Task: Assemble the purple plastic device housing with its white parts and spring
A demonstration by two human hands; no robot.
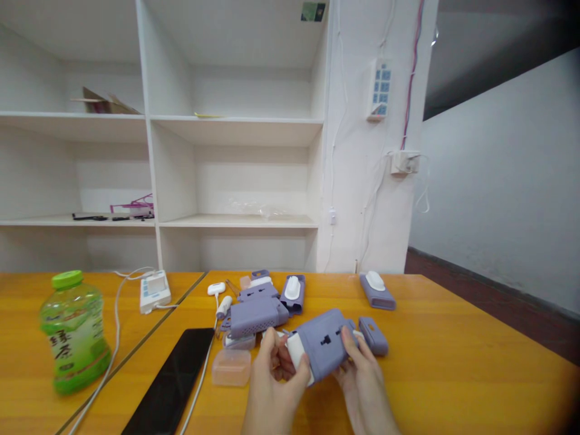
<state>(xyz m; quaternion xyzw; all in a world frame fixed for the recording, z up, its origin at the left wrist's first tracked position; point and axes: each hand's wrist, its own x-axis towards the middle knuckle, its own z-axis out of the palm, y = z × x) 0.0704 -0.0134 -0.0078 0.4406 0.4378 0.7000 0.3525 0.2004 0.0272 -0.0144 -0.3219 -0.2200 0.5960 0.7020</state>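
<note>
Centrally, low in the head view, both hands held one lavender travel adapter just above the orange tabletop. Left hand: grip closed on the adapter's white end, thumb on the upper side, remaining fingers curled beneath. Right hand: grip closed along the adapter's right edge, thumb resting on the socket face; fingers behind were hidden. Adapter tilted, socket face with its dark slots turned up toward the camera, white end lower left.

Just right of the adapter, a small lavender cover lay on the tabletop, near the right hand's fingertips; contact could not be judged. Further back right lay a lavender adapter with a white oval insert, well apart from the hands. Behind the left hand sat a perforated lavender housing, and beyond it a cluster of further lavender parts including a second white oval piece. A clear plastic box sat just left of the left hand. A black tablet lay flat to the left, a white cable running along its right edge. A green bottle of tea stood upright at far left, blurred. A white power strip lay at the back of the tabletop, before the white shelving
</note>
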